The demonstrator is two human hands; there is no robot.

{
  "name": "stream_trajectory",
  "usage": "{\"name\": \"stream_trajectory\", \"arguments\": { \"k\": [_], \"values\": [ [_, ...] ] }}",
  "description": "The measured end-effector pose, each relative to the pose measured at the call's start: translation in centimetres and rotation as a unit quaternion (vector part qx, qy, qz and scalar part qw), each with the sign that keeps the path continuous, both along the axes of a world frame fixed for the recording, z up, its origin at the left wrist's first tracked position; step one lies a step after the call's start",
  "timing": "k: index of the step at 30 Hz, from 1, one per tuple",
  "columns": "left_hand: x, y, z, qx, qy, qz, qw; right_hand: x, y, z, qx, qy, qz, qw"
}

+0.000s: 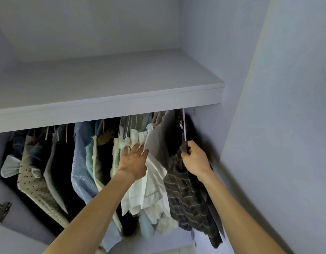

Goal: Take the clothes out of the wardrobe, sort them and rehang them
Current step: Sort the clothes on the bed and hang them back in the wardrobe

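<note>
Curled round the shoulder of a dark plaid shirt point(188, 191), the right hand point(194, 158) grips it at the right end of the row of hanging clothes point(79, 162) under the shelf point(110, 107). Just beside it, the left hand point(133, 159) presses flat, fingers straight, against a white garment point(153, 189).

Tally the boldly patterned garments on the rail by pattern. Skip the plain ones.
plaid garment: 1
polka-dot garment: 1
blue striped shirt: 1
Total: 3
The plain and faintly lined pieces overlap too much to count.
</note>
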State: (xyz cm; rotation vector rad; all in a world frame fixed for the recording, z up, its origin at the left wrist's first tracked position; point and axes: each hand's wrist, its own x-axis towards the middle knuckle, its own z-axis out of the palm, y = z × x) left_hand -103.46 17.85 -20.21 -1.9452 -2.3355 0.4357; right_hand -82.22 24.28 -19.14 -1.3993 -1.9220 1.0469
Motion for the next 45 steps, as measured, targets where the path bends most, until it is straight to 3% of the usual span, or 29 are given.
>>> {"name": "stream_trajectory", "arguments": {
  "k": [6, 14, 21, 28, 34, 40, 45],
  "values": [
    [1.3, -1.1, 0.1, 0.02, -0.08, -0.012, 0.997, -4.1, 4.7, 1.3, 0.059, -0.024, 0.004, 0.998],
    [1.7, -1.4, 0.6, 0.011, -0.103, -0.011, 0.995, -6.9, 7.6, -0.3, 0.008, -0.061, 0.013, 0.998],
    [2.5, -1.2, -0.4, 0.035, -0.144, -0.018, 0.989, -6.0, 7.6, -3.2, 0.058, -0.084, -0.003, 0.995],
    [3.9, -0.3, -1.2, 0.027, -0.176, -0.029, 0.984, -4.5, 5.7, -6.1, 0.084, -0.25, 0.024, 0.964],
    [4.8, -0.9, -3.0, 0.018, -0.217, -0.008, 0.976, -3.7, 5.2, -7.3, 0.047, -0.253, 0.023, 0.966],
    [4.1, -4.9, -6.4, -0.002, -0.261, 0.056, 0.964, -1.5, 1.4, -11.2, -0.04, -0.169, 0.001, 0.985],
    [4.3, -12.2, -8.2, -0.009, -0.293, 0.122, 0.948, 2.0, -5.3, -12.7, -0.026, -0.208, 0.066, 0.976]
  ]
}}
